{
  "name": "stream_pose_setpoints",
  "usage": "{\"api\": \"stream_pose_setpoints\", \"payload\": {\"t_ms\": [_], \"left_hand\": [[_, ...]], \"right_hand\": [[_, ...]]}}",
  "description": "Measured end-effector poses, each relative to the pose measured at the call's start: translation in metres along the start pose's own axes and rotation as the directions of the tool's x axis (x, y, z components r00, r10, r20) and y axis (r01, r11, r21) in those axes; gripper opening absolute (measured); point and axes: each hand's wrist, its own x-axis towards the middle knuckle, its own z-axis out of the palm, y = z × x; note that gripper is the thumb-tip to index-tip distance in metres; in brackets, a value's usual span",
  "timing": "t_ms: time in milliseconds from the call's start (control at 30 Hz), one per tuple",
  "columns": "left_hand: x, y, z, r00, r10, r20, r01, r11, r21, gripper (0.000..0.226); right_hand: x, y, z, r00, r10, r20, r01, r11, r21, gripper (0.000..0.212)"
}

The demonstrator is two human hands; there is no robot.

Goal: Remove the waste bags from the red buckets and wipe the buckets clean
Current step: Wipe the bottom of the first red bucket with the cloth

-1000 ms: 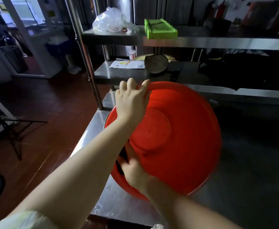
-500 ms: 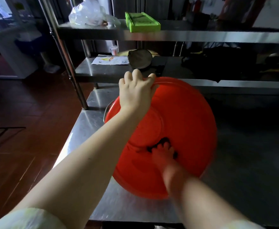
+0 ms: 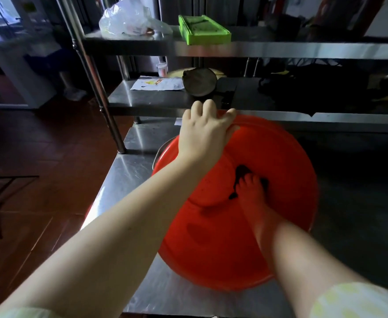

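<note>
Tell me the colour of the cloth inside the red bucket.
The small wiping cloth is dark, nearly black; head view.

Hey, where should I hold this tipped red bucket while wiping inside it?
Grip the red bucket by its upper rim from above, as the left hand does: it lies tipped, mouth toward you, so fingers hook that edge and leave the inside free.

We are looking into a dim kitchen, with daylight coming from the upper left and glaring off the steel table's [image 3: 128,171] left edge. The right side is sinking into shadow. The red bucket's [image 3: 211,249] right rim is blurring, and the shelf posts [image 3: 89,72] are bowing outward.
</note>
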Motion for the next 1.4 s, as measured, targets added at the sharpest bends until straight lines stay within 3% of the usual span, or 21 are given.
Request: {"api": "stream_pose_setpoints", "payload": {"t_ms": [67,133,167,233,300,333,400,467,533,600,733,833,867,933,967,1033,1067,1133,1233,1300,1400], "left_hand": [[0.001,0.004,0.0,1.0,-0.011,0.001,0.011,1.0,0.013,0.032],[0.003,0.006,0.001,1.0,-0.019,0.002,0.018,1.0,0.016,0.031],[0.003,0.007,0.001,1.0,-0.015,0.0,0.015,1.0,0.015,0.031],[0.003,0.004,0.003,1.0,-0.018,-0.004,0.018,1.0,0.023,0.031],[0.003,-0.002,0.005,0.999,-0.043,-0.004,0.043,0.998,0.036,0.032],[0.004,-0.005,0.005,0.999,-0.053,-0.003,0.053,0.998,0.037,0.033],[0.007,-0.008,0.007,0.999,-0.04,0.005,0.04,0.999,0.018,0.034],[0.01,-0.004,0.007,1.0,0.023,0.014,-0.023,0.999,-0.026,0.034],[0.014,0.01,0.006,0.994,0.109,0.015,-0.108,0.992,-0.063,0.035],[0.017,0.027,0.005,0.985,0.17,0.012,-0.169,0.983,-0.07,0.034],[0.017,0.042,0.005,0.99,0.14,0.028,-0.14,0.99,-0.013,0.034],[0.021,0.043,0.006,0.995,0.073,0.071,-0.076,0.996,0.045,0.032],[0.022,0.044,0.007,0.994,0.067,0.085,-0.071,0.996,0.055,0.032],[0.024,0.046,0.009,0.992,0.079,0.098,-0.085,0.995,0.06,0.032],[0.025,0.046,0.01,0.992,0.086,0.098,-0.091,0.995,0.049,0.032],[0.025,0.04,0.01,0.993,0.08,0.085,-0.082,0.996,0.021,0.033],[0.024,0.037,0.009,0.995,0.078,0.068,-0.079,0.997,0.006,0.033],[0.018,0.031,0.007,0.995,0.098,0.032,-0.097,0.994,-0.046,0.035],[0.015,0.033,0.002,0.995,0.092,0.038,-0.089,0.993,-0.074,0.035],[0.017,0.033,-0.002,0.997,0.042,0.072,-0.038,0.997,-0.065,0.034],[0.016,0.026,-0.002,0.996,0.007,0.089,-0.003,0.999,-0.046,0.034]], "right_hand": [[-0.014,-0.027,0.0,0.997,0.03,0.071,-0.031,0.999,0.008,0.047],[-0.055,-0.056,-0.017,0.98,0.032,0.199,-0.084,0.962,0.261,0.049],[-0.075,-0.067,-0.035,0.969,-0.065,0.238,-0.073,0.844,0.531,0.049],[-0.11,-0.076,-0.09,0.959,-0.25,0.134,-0.017,0.422,0.906,0.052],[-0.13,-0.088,-0.111,0.939,-0.312,-0.143,0.191,0.13,0.973,0.059],[-0.134,-0.095,-0.1,0.907,-0.359,-0.223,0.279,0.113,0.954,0.06],[-0.129,-0.088,-0.051,0.818,-0.475,-0.323,0.507,0.332,0.795,0.059],[-0.118,-0.035,-0.014,0.758,-0.627,-0.181,0.591,0.543,0.597,0.057],[-0.1,0.026,-0.01,0.861,-0.509,-0.021,0.481,0.799,0.36,0.051],[-0.07,0.069,-0.023,0.921,-0.367,-0.13,0.36,0.93,-0.074,0.046],[-0.072,0.064,-0.019,0.967,-0.173,-0.187,0.126,0.964,-0.236,0.052],[-0.096,0.0,0.012,0.982,-0.184,0.041,0.177,0.976,0.124,0.046],[-0.102,-0.027,0.01,0.953,-0.302,0.041,0.261,0.878,0.402,0.046],[-0.118,-0.066,-0.02,0.894,-0.421,-0.151,0.353,0.456,0.817,0.049],[-0.132,-0.074,-0.037,0.899,-0.378,-0.221,0.335,0.269,0.903,0.051],[-0.165,-0.073,-0.049,0.893,-0.302,-0.333,0.381,0.117,0.917,0.053],[-0.175,-0.063,-0.038,0.874,-0.33,-0.358,0.422,0.15,0.894,0.054],[-0.177,-0.021,-0.01,0.816,-0.505,-0.281,0.523,0.44,0.73,0.055],[-0.133,0.057,-0.007,0.879,-0.477,0.022,0.471,0.873,0.125,0.048],[-0.11,0.087,-0.03,0.934,-0.356,-0.001,0.343,0.902,-0.264,0.043],[-0.109,0.082,-0.034,0.975,-0.205,-0.088,0.162,0.921,-0.353,0.047]]}}
